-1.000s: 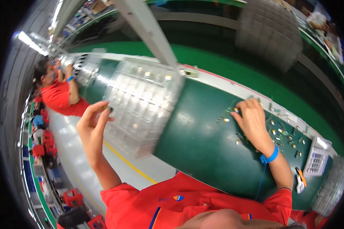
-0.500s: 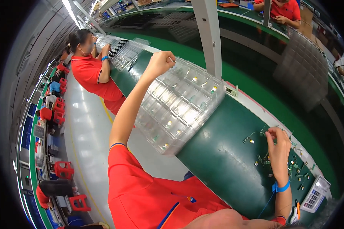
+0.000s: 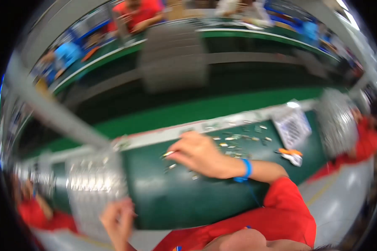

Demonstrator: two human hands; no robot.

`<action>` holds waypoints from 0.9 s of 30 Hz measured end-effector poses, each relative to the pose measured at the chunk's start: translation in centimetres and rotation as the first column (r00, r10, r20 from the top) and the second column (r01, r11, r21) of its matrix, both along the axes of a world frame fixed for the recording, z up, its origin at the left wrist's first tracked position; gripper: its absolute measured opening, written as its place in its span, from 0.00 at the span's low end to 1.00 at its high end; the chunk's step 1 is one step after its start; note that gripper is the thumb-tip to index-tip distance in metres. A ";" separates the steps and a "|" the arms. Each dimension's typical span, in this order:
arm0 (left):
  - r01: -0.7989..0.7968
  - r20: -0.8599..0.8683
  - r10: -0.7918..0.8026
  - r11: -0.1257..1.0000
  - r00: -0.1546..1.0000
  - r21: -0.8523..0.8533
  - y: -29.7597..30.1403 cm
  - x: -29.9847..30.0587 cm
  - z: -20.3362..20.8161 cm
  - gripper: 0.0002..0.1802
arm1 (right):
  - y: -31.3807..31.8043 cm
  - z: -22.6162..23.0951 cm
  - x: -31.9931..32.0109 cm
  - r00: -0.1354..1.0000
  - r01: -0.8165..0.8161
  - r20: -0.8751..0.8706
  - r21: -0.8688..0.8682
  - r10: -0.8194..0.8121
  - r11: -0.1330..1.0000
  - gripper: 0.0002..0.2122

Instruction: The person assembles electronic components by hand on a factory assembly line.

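Tiny electronic part (image 3: 168, 154) pinched in my right hand (image 3: 200, 155)
Left hand (image 3: 118, 221): blurry, can't tell if gripping, near clear trays (image 3: 95, 178) on the bench (image 3: 167, 201)

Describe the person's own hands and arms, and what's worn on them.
The left hand and right hand wear no gloves. On the right wrist is a blue band with a thin cord; that arm has a short red sleeve. Too little of the left arm shows to describe its sleeve.
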State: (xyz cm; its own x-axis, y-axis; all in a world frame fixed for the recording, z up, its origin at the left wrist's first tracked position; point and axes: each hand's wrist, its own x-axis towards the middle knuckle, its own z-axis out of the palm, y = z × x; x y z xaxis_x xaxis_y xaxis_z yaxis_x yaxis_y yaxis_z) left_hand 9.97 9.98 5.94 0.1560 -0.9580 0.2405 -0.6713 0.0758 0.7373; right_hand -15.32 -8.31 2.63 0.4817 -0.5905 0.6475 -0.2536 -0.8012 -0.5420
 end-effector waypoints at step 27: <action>0.148 -0.830 -0.026 0.987 0.558 0.068 -11.1 -9.7 -4.5 0.10 | 1.5 1.4 -2.8 0.985 -0.072 -0.174 -0.391 0.004 0.918 0.13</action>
State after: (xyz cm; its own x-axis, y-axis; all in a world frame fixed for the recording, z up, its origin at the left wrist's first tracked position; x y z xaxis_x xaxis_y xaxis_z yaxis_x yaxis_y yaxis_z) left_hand 0.30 -1.12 1.42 0.1420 -0.9880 -0.0613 0.2391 -0.0258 0.9707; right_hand -18.07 -6.83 4.06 0.6197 -0.2830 0.7320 -0.2776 -0.9515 -0.1328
